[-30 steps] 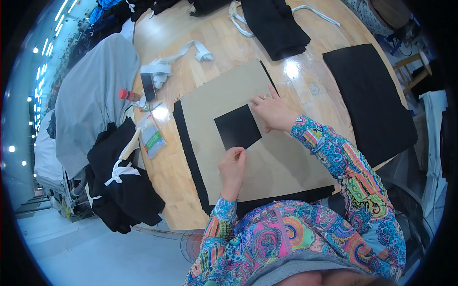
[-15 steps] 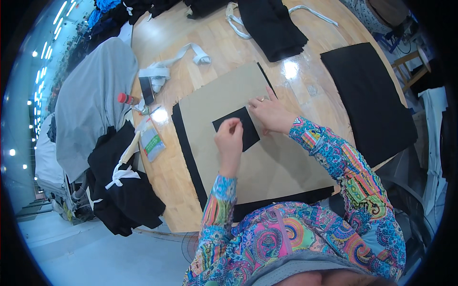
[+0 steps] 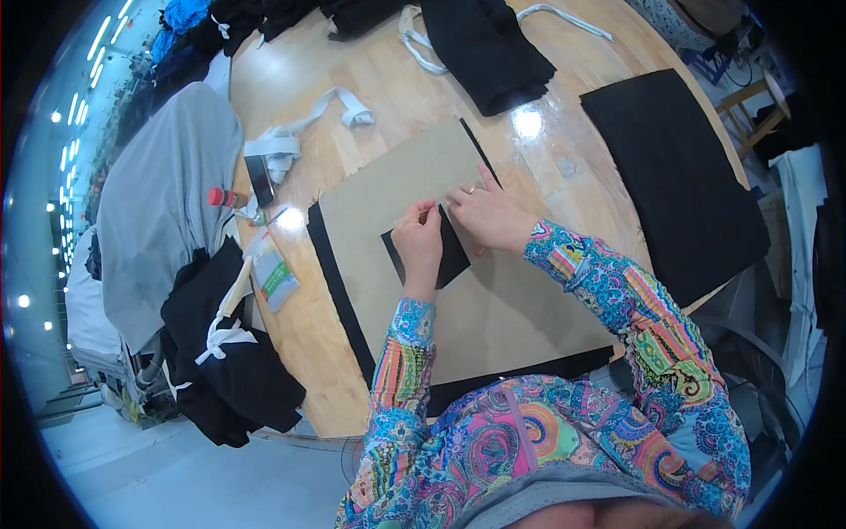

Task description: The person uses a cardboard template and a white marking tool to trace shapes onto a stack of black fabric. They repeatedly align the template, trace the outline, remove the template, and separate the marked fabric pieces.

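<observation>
A large tan board (image 3: 520,309) lies flat on a stack of black cloth (image 3: 337,291) that shows along its edges. Near the board's middle is a black square (image 3: 452,256); whether it is a patch or a cut-out I cannot tell. My left hand (image 3: 418,245) is over the upper part of this square, thumb and fingertips pinched together; anything between them is too small to make out. Close beside it, my right hand (image 3: 486,214) rests on the board by the square's upper right side, with its fingers spread and a ring on one.
Folded black cloth (image 3: 674,176) lies at the right, with another black bundle (image 3: 485,53) and a white tie at the far side. On the left are a white strap (image 3: 313,119), a dark phone (image 3: 259,181), a red-capped bottle (image 3: 225,197) and a plastic packet (image 3: 276,280).
My left hand has moved slightly up the black square, toward its upper corner and closer to my right hand. My right hand stays spread on the board. The whole view has shifted a little.
</observation>
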{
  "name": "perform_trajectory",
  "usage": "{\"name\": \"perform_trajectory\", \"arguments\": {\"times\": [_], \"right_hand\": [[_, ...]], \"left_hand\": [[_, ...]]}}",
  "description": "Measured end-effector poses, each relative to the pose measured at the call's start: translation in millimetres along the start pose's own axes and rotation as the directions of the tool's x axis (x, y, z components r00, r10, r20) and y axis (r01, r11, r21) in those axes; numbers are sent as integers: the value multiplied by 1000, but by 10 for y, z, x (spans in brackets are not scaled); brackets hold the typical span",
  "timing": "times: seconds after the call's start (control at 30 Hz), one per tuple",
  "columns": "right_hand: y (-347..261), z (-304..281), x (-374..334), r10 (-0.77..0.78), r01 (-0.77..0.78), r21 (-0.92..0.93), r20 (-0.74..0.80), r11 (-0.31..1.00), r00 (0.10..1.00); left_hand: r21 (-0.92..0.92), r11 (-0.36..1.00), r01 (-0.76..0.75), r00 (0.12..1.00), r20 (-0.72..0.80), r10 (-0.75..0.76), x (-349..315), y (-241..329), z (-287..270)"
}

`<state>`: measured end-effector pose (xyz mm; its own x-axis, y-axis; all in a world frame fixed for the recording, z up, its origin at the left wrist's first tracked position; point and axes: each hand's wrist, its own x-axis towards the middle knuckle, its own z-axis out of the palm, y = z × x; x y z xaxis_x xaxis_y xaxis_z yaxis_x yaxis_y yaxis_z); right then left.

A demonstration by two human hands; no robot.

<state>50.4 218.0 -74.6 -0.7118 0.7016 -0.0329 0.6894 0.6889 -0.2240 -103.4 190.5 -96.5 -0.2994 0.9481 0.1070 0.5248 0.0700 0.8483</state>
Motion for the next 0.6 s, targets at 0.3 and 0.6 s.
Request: {"name": "perform_trajectory", "arguments": {"times": [0.3, 0.6], "right_hand": [[-5, -2, 2, -1, 1, -11, -10, 1000, 1000], [19, 21, -5, 7, -7, 3, -17, 1000, 1000]], "left_hand": [[129, 989, -77, 997, 32, 73, -14, 51, -22], [120, 989, -87, 974, 217, 59, -657, 216, -232]]}}
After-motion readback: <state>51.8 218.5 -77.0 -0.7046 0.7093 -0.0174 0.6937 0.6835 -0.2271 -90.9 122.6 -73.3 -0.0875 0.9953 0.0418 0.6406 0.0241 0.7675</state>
